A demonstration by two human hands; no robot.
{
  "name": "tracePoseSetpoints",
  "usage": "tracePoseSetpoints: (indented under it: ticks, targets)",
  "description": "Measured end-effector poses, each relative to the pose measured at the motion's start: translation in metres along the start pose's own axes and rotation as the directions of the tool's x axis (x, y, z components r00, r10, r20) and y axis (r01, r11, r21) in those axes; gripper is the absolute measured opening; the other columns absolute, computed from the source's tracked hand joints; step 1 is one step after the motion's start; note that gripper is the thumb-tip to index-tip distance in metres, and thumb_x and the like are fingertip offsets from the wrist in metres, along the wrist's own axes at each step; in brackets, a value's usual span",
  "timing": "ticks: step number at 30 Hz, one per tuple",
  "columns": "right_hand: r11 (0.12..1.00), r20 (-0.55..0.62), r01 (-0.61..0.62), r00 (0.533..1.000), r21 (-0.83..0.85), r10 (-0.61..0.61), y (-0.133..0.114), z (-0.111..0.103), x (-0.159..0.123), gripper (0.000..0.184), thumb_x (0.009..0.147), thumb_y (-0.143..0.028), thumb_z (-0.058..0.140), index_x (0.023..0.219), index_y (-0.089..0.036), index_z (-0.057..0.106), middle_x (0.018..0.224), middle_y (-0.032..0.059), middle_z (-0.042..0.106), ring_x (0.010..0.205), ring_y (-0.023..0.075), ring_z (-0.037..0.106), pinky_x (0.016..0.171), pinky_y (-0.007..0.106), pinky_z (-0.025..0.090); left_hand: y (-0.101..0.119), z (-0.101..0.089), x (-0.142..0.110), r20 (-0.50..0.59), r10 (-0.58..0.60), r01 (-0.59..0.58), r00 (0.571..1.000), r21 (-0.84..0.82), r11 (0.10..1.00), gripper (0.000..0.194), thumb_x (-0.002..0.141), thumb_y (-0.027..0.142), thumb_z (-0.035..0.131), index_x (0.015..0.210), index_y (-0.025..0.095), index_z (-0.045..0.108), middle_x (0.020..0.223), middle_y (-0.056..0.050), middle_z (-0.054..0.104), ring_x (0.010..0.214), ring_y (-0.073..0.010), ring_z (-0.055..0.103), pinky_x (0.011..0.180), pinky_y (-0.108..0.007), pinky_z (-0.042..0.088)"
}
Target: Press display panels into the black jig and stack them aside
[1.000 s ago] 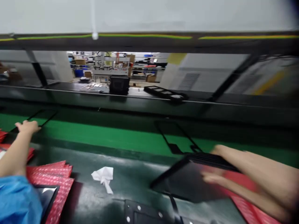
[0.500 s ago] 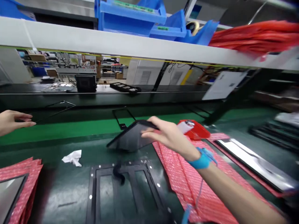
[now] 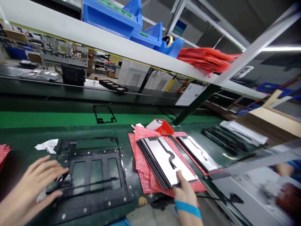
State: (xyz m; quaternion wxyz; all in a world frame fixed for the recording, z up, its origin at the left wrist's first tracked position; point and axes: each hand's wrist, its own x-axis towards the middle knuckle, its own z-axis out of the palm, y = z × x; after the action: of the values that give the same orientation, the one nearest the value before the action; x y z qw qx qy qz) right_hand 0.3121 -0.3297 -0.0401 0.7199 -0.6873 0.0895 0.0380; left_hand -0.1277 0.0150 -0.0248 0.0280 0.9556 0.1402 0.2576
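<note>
My right hand [image 3: 187, 192] grips the near corner of a flat panel [image 3: 159, 158]. Its thumb rests on the white face, which carries a curved black ribbon cable, and its fingers are hidden underneath. This panel tops a stack of black-edged panels on pink bubble-wrap bags [image 3: 142, 175]. At the left, my left hand [image 3: 39, 186] is closed, thumb against fingers, around the left side of a thin black frame [image 3: 92, 183]. That frame overlaps a wider black plate [image 3: 94, 204] with window openings and white dots. Blur hides part of the grasp.
A white crumpled tissue [image 3: 47, 145] lies left of the plate. Another thin black frame [image 3: 103, 114] sits on the green strip. Behind the stack is a red tape dispenser [image 3: 166, 127]. More panels [image 3: 196, 152] lie to the right. A shelf [image 3: 141, 47] with blue bins crosses overhead.
The view has swung right. My right hand has gone from holding a dark panel over the bench to the panel stack. My left hand has come down with the thin frame to the black plate.
</note>
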Motion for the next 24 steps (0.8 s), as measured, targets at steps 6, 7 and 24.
tracePoseSetpoints:
  ticks: [6,7,24]
  targets:
    - [0.956,0.204,-0.008,0.976,-0.293,0.071,-0.009,-0.063,0.015,0.037,0.060,-0.045,0.077,0.086,-0.023,0.064,0.080,0.0088,0.071,0.077,0.0326,0.072,0.060,0.043,0.061,0.048,0.021,-0.002,0.122,0.150,-0.143,0.981,-0.061,0.988,0.058,0.082,0.038,0.067,0.138,0.040,0.053,0.121,0.004,0.070,0.111,-0.0231,0.065,0.106,-0.040,0.044]
    - [0.918,0.220,0.044,0.974,-0.393,0.047,-0.015,-0.079,0.019,0.035,0.061,-0.050,0.077,0.083,-0.025,0.065,0.078,0.0096,0.071,0.073,0.0337,0.071,0.056,0.042,0.060,0.052,0.020,-0.002,0.132,0.132,-0.123,0.982,-0.073,0.990,0.056,0.083,0.038,0.066,0.137,0.039,0.054,0.120,0.004,0.071,0.111,-0.0230,0.065,0.107,-0.040,0.043]
    - [-0.375,0.941,0.925,-0.066,-0.067,-0.331,0.007,-0.099,0.063,0.061,0.095,-0.027,0.041,0.155,-0.024,0.029,0.135,0.0113,0.060,0.115,0.0289,0.062,0.101,0.045,0.045,0.084,0.019,-0.005,0.274,-0.091,0.112,0.957,-0.061,0.992,0.052,0.083,0.023,0.063,0.134,0.035,0.057,0.119,-0.002,0.070,0.119,-0.0248,0.060,0.124,-0.056,0.008]
